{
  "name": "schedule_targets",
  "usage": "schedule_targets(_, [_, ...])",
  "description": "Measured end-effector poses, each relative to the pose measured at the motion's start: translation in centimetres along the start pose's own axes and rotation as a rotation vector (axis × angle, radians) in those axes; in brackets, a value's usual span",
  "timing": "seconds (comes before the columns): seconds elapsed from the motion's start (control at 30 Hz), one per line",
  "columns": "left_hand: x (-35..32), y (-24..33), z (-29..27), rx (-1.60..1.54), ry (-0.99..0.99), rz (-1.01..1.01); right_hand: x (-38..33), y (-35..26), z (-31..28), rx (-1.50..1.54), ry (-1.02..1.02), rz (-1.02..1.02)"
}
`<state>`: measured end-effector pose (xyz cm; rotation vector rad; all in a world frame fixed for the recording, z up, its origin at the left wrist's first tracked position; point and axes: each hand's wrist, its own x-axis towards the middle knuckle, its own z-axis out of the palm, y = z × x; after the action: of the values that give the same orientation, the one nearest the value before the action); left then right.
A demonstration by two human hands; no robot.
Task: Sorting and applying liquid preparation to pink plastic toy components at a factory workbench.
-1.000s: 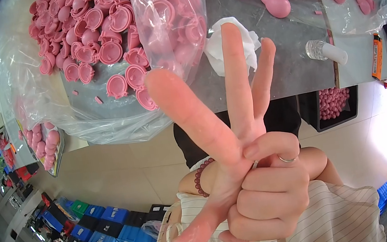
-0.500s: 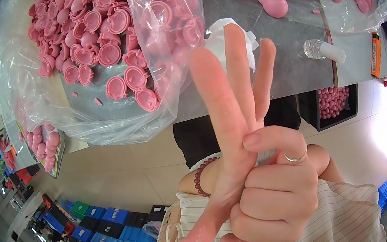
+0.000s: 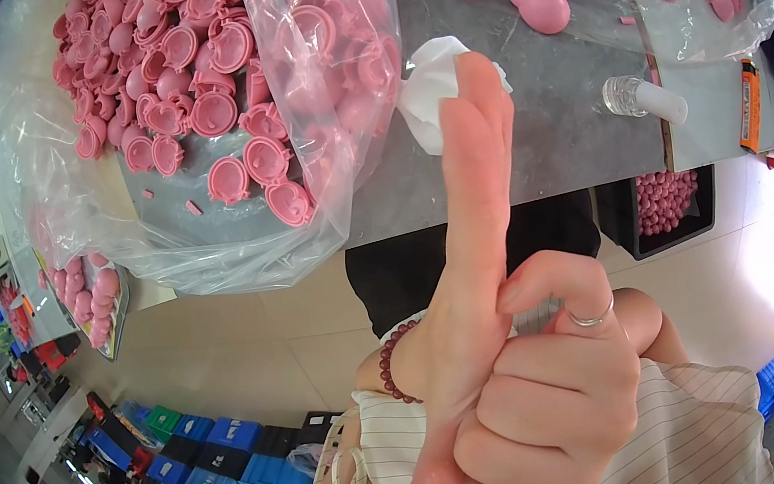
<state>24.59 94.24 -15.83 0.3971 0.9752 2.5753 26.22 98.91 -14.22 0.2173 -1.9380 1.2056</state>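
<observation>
My left hand [image 3: 473, 178] is raised over the table's near edge, with its long fingers stretched out and pressed together. A dark red bead bracelet [image 3: 389, 373] circles that wrist. My right hand [image 3: 552, 388], with a silver ring [image 3: 593, 317] on one finger, is closed against the palm side of my left hand. One of its bent fingertips touches near the base of the left fingers. What its curled fingers hold, if anything, is hidden. Behind my left fingertips lies a crumpled white tissue [image 3: 425, 99]. Neither hand touches the pink molded pieces.
Pink round pieces [image 3: 215, 112] fill a clear plastic bag [image 3: 259, 262] at left; more pink pieces [image 3: 542, 7] lie at far right. A small clear bottle [image 3: 625, 96] and an orange packet [image 3: 748, 106] rest on the grey table [image 3: 558, 139]. Below stands a black bin [image 3: 619, 223].
My left fingers, spread apart before, have closed together and shifted slightly. The left thumb has moved in toward the right hand, which stays closed in nearly the same place.
</observation>
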Motion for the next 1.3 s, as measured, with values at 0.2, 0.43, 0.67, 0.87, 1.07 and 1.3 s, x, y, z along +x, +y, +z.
schedule_targets(0.2, [0.5,0.4,2.7,0.127,0.399,-0.057,-0.1,-0.3,0.3,0.003,0.001,-0.005])
schedule_targets(0.43, [-0.1,1.2,1.7,-0.04,0.324,-0.076,0.1,-0.6,0.4,0.006,-0.041,0.035])
schedule_targets(0.67, [-1.2,-0.4,3.1,-1.35,0.18,0.271,0.8,0.5,-0.2,0.025,0.05,-0.02])
schedule_targets(0.87, [-0.7,1.2,1.8,-0.202,0.454,-0.117,0.2,0.0,0.3,0.063,-0.037,-0.034])
schedule_targets(1.07, [-0.7,1.2,3.2,-0.438,0.358,-0.052,0.9,0.2,-0.1,0.045,0.003,-0.026])
schedule_targets(1.3, [-0.1,1.2,2.9,-0.181,0.347,-0.124,0.2,-0.1,-0.6,0.08,-0.054,-0.011])
